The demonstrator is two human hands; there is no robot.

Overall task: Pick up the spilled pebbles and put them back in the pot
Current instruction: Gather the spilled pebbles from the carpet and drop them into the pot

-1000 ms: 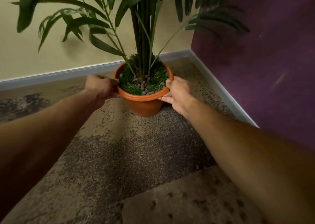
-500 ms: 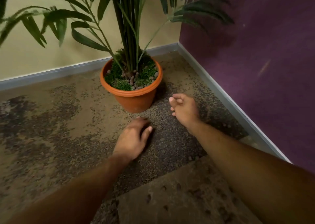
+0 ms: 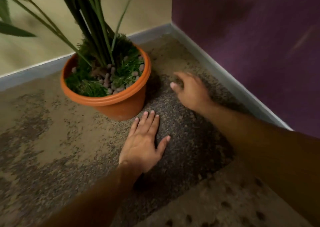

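Fingers (image 3: 152,118) flat on carpet (image 3: 52,123) — spread

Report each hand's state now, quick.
Left hand: open, fingers straight, flat on the carpet beside the pot.
Right hand: blurred, cannot tell whether it holds anything.

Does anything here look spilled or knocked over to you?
Not clearly. The orange pot stands upright with pebbles inside. The carpet is too speckled and blurred to pick out loose pebbles. The left hand lies flat; the right hand is blurred.
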